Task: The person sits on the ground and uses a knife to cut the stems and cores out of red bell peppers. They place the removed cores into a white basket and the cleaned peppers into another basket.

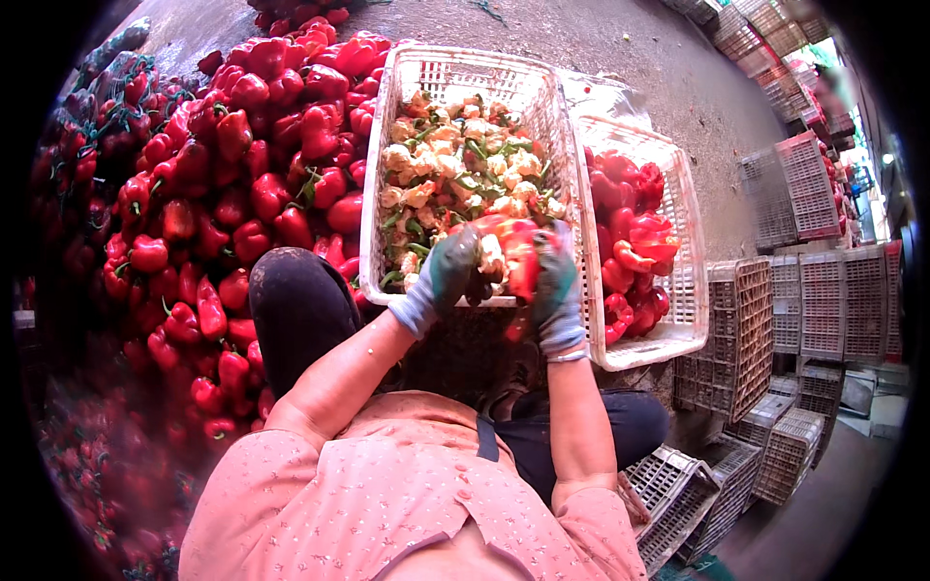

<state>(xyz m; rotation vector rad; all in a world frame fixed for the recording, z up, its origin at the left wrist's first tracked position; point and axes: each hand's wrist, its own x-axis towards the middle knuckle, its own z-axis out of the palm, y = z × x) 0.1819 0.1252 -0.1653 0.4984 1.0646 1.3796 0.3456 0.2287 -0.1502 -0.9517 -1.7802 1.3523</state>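
Holding a red pepper (521,254) low over the near end of a white crate (372,208), the gloved right hand (556,281) has its fingers closed around it. The left hand (451,269) curls in from the other side beside a pale core; motion blur hides whether that grip is tight on anything. The pepper is probably kept there so loose bits drop inside, with both crates placed within easy reach.

The white crate contains pale cores (441,160) with green stems. Just to its right, a second crate (692,266) holds red pepper pieces (641,237), some of which look opened and hollow. A heap of peppers (247,165) lies outside any crate, by the left knee (302,315). Slatted crates (819,305) stand stacked farther right.
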